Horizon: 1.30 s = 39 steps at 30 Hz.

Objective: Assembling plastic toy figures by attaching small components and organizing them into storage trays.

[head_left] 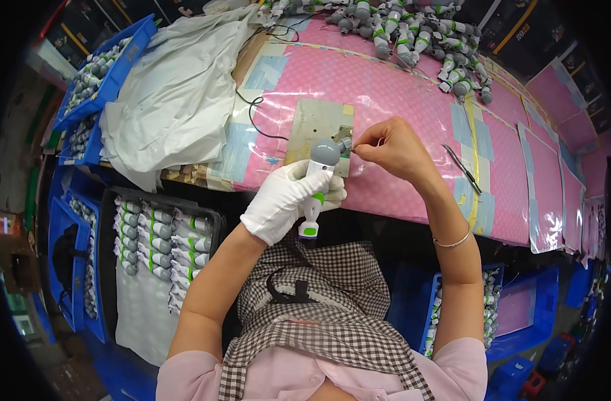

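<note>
My left hand [278, 204], in a white glove, grips a handheld device [317, 175] with a round grey head, a white body and a green band. The device is tilted, its head pointing away from me over the table's near edge. A short grey piece [345, 145] sticks out to the right of the head. Bare and pinched at the fingertips, my right hand [395, 152] is right beside that piece; what it holds is too small to make out. Beneath the device's head lies a flat metal plate [308, 123] with a small fixture at its right side.
Similar devices lie in a heap [412, 40] at the far side of the pink-covered table [399, 87]. A slim dark tool [462, 170] rests to the right. White sheeting [178, 87], a blue bin [128, 60] and a dark crate [108, 220] of lined-up devices are leftward.
</note>
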Tool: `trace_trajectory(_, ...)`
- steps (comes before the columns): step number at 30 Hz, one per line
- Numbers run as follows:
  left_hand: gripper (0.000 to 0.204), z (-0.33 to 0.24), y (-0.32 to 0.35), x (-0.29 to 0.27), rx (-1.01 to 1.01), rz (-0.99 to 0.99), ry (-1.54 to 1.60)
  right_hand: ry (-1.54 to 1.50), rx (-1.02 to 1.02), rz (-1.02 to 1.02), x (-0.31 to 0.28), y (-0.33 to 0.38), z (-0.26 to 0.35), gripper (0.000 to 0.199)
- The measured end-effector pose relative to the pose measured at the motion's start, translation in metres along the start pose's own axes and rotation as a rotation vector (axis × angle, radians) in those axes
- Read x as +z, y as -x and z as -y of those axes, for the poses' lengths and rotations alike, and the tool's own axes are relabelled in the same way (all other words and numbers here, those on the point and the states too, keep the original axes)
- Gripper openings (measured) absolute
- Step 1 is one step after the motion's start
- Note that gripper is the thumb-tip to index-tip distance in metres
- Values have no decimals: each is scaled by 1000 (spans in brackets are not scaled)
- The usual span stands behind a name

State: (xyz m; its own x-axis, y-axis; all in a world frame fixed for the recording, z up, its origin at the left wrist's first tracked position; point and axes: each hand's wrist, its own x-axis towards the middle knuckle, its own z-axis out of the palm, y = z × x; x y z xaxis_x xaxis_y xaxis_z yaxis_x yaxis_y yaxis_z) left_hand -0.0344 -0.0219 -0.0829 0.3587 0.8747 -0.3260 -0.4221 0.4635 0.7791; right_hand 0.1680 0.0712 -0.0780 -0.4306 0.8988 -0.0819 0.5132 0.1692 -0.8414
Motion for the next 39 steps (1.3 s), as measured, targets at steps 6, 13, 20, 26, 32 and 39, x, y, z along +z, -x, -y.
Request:
trace_trajectory(6, 35, -3, -2, 0, -23, 60, 146, -36, 98, 80, -2, -7, -2, 14)
trace_trajectory(13, 47, 1, 6, -22, -111, 230, 571, -187, 10, -116, -5, 10, 34, 24)
trace_trajectory(20, 49, -16, 54, -72, 65, 138, 639, -325, -123, -201, 10, -2, 24, 41)
trace_trajectory(26, 41, -16, 183, -141, 212, -411, 420, -352, -96, -213, 17, -20, -20, 36)
trace_trajectory(32, 44, 6, 265, -160, 288, -940, 400, -434, -128, -233, 2, -44, -45, 34)
trace_trajectory(39, 47, 25, 304, -179, 335, -922, 441, -405, -156, -277, -8, -61, -29, 33)
